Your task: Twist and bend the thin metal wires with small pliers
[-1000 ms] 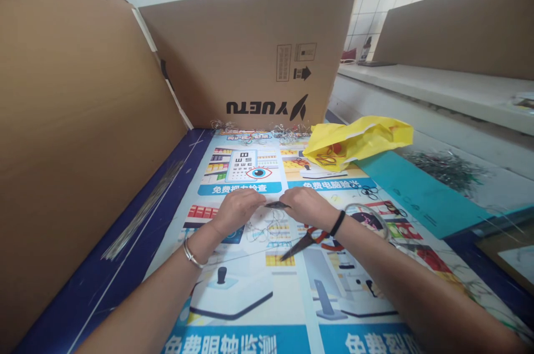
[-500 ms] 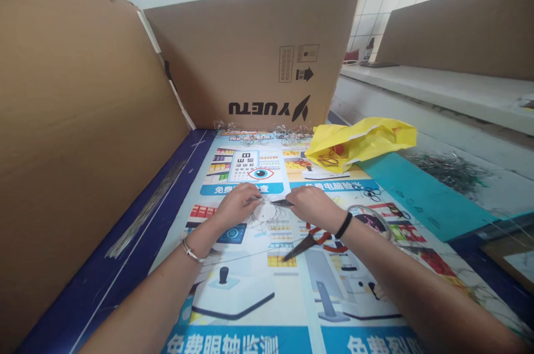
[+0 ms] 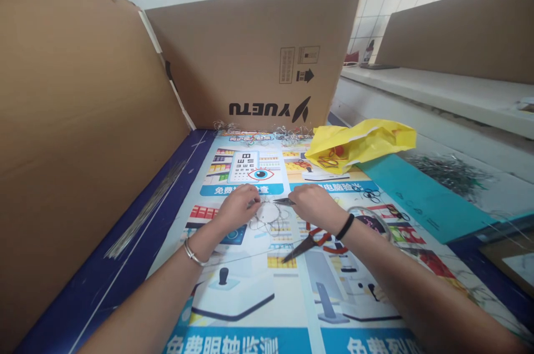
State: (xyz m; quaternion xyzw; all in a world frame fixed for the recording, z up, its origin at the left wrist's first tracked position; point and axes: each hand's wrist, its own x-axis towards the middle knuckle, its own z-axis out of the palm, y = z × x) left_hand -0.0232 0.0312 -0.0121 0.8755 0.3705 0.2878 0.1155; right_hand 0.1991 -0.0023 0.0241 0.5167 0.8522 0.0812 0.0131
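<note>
My left hand (image 3: 240, 207) pinches a thin wire piece (image 3: 269, 226) whose loops hang below the fingers, over the printed sheet. My right hand (image 3: 315, 207) is closed around pliers (image 3: 283, 202); their dark pointed jaws point left, at the wire near my left fingertips. Whether the jaws grip the wire is too small to tell. The pliers' handles are hidden in my palm. Just below my right hand, scissors (image 3: 308, 245) with red-orange handles and dark blades lie on the sheet. A long thin wire runs across the sheet below my left wrist.
A bundle of straight wires (image 3: 146, 212) lies on the blue strip at left. Cardboard panels (image 3: 250, 54) stand at the back and left. To the right are a yellow bag (image 3: 367, 140), a teal sheet (image 3: 421, 193) and a heap of wire pieces (image 3: 448, 173).
My hands have moved only slightly. The wire loops sit a little farther right and lower, and the pliers' jaws have shifted slightly right.
</note>
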